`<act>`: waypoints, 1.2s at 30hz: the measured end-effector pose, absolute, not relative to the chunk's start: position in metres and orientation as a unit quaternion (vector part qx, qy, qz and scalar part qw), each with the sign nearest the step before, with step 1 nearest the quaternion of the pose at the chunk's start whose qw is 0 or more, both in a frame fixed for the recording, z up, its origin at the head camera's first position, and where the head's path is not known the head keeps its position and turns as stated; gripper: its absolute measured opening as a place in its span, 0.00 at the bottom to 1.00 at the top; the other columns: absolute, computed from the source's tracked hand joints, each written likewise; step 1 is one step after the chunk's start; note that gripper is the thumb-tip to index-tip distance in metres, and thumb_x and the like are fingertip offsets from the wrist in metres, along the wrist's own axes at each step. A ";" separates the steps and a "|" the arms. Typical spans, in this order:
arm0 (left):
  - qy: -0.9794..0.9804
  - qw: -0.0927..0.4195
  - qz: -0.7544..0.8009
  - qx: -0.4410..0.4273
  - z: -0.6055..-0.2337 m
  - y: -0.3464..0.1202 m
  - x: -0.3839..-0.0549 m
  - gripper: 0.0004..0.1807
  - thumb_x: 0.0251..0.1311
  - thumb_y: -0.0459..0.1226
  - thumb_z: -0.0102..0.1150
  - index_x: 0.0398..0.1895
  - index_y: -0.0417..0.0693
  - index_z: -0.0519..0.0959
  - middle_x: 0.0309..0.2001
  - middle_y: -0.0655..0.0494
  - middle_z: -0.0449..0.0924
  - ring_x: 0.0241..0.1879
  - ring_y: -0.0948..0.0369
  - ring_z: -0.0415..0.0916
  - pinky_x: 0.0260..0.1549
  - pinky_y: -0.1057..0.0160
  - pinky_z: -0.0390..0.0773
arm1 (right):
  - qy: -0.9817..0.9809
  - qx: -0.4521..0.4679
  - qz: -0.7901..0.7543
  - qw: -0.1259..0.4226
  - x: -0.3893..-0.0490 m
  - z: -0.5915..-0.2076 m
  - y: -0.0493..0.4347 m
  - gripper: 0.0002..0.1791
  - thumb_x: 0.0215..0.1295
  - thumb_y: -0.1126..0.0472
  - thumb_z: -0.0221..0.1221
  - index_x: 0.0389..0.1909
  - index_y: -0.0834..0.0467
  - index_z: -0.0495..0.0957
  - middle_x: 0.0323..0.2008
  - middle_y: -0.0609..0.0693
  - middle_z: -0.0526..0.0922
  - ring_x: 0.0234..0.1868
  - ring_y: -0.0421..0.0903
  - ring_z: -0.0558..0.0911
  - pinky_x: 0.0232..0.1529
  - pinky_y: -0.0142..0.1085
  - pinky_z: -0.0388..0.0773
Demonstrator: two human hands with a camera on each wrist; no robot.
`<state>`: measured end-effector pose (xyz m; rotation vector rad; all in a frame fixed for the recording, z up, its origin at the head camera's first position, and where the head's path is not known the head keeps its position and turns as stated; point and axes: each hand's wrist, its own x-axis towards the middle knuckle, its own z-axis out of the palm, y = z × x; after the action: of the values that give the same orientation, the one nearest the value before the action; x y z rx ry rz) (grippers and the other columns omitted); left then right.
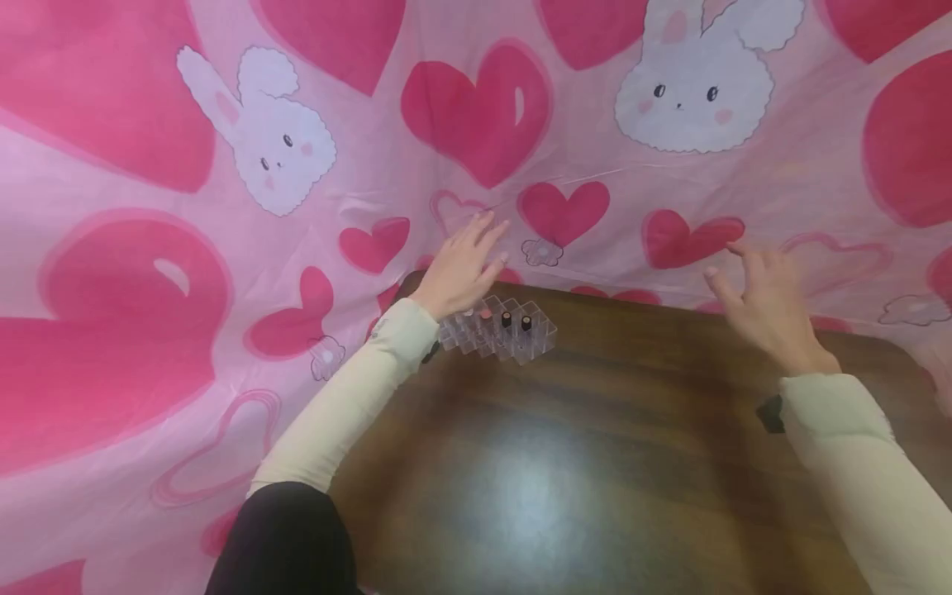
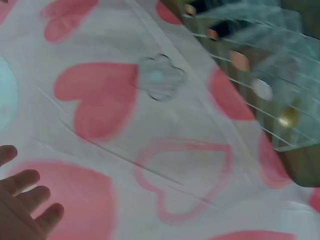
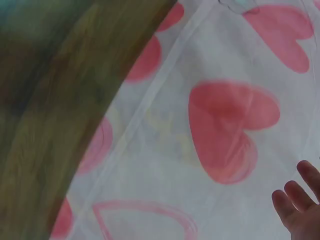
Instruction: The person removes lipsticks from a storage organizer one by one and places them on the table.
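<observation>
A clear plastic lipstick organizer (image 1: 539, 343) with slanted compartments stands at the back left of the wooden table. Several small tubes with dark, pink, white and gold ends sit in it, among them a black tube (image 1: 526, 323). My left hand (image 1: 463, 268) hovers over the organizer's left side, fingers spread and holding nothing, and hides part of it in the head view. My right hand (image 1: 769, 306) is raised above the back right of the table, fingers loosely bent, with nothing in it. In the right wrist view its fingertips (image 3: 282, 202) show against the cloth.
A brown wooden table (image 1: 565, 463) with rounded corners reflects a bright patch of light. Pink cloth (image 1: 416, 132) printed with hearts and rabbits hangs behind and to the left, close along the table's edge. A dark-clad knee (image 1: 283, 537) shows at the lower left.
</observation>
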<state>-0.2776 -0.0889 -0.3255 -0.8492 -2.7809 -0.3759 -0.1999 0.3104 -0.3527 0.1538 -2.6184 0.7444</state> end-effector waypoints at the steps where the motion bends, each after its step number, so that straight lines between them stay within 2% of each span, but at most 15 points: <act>1: -0.942 0.110 -0.136 -0.286 -0.329 -0.095 -0.279 0.30 0.65 0.54 0.30 0.69 0.60 0.47 0.71 0.58 0.40 0.70 0.58 0.38 0.66 0.53 0.45 | -0.936 0.055 0.276 0.211 -0.200 -0.356 0.308 0.30 0.62 0.51 0.50 0.60 0.66 0.62 0.55 0.71 0.66 0.57 0.70 0.60 0.58 0.61 0.50; 4: -0.942 0.122 -0.167 -0.263 -0.340 -0.119 -0.283 0.27 0.66 0.48 0.33 0.68 0.55 0.54 0.70 0.56 0.47 0.69 0.57 0.47 0.65 0.54 0.51 | -0.926 0.059 0.299 0.222 -0.201 -0.371 0.299 0.27 0.61 0.54 0.52 0.55 0.67 0.66 0.51 0.69 0.69 0.54 0.68 0.64 0.55 0.59 0.55; 7: -0.945 0.115 -0.206 -0.228 -0.356 -0.146 -0.286 0.26 0.65 0.42 0.36 0.66 0.51 0.56 0.69 0.53 0.51 0.67 0.56 0.50 0.65 0.57 0.52 | -0.922 0.057 0.324 0.205 -0.202 -0.389 0.289 0.24 0.60 0.57 0.53 0.54 0.67 0.66 0.51 0.67 0.70 0.51 0.65 0.67 0.51 0.57 0.60; 10: -0.946 0.098 -0.236 -0.198 -0.373 -0.167 -0.289 0.26 0.65 0.40 0.38 0.66 0.47 0.56 0.68 0.51 0.52 0.67 0.55 0.50 0.65 0.57 0.50 | -0.920 0.060 0.338 0.191 -0.203 -0.408 0.279 0.23 0.59 0.60 0.54 0.53 0.67 0.65 0.50 0.66 0.70 0.49 0.63 0.69 0.49 0.55 0.62; 16: -0.951 0.054 -0.257 -0.160 -0.409 -0.186 -0.293 0.26 0.64 0.38 0.39 0.65 0.43 0.57 0.66 0.44 0.55 0.67 0.51 0.51 0.65 0.54 0.50 | -0.920 0.079 0.346 0.165 -0.208 -0.442 0.254 0.24 0.58 0.63 0.54 0.54 0.68 0.64 0.49 0.66 0.69 0.50 0.62 0.68 0.51 0.54 0.62; 21: -0.952 0.031 -0.271 -0.140 -0.436 -0.189 -0.298 0.25 0.63 0.37 0.41 0.64 0.42 0.58 0.65 0.44 0.58 0.66 0.51 0.53 0.64 0.55 0.52 | -0.925 0.086 0.350 0.119 -0.213 -0.467 0.226 0.28 0.60 0.61 0.53 0.60 0.66 0.60 0.54 0.66 0.66 0.54 0.60 0.67 0.53 0.54 0.63; 25: -0.957 0.015 -0.266 -0.117 -0.455 -0.191 -0.302 0.26 0.63 0.39 0.41 0.65 0.43 0.57 0.65 0.45 0.57 0.65 0.51 0.54 0.64 0.54 0.54 | -0.934 0.101 0.337 0.065 -0.216 -0.479 0.204 0.32 0.61 0.58 0.53 0.65 0.61 0.56 0.60 0.63 0.61 0.60 0.59 0.62 0.58 0.54 0.59; 31: -0.960 -0.001 -0.263 -0.092 -0.480 -0.193 -0.307 0.28 0.63 0.41 0.40 0.65 0.39 0.55 0.65 0.42 0.56 0.65 0.49 0.54 0.64 0.53 0.54 | -0.941 0.126 0.313 -0.010 -0.219 -0.486 0.182 0.36 0.62 0.52 0.52 0.67 0.59 0.50 0.66 0.61 0.52 0.65 0.60 0.55 0.61 0.57 0.55; 36: -0.954 -0.024 -0.288 -0.079 -0.492 -0.190 -0.307 0.32 0.62 0.41 0.45 0.67 0.41 0.52 0.66 0.42 0.53 0.66 0.49 0.52 0.64 0.52 0.52 | -0.945 0.122 0.301 -0.043 -0.222 -0.486 0.177 0.37 0.62 0.51 0.51 0.68 0.58 0.48 0.67 0.60 0.50 0.66 0.59 0.54 0.61 0.57 0.55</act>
<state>-0.3069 -0.1903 -0.4924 -0.2531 -3.0439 -0.9187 -0.2224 0.1766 -0.4863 0.3949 -3.0521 0.9735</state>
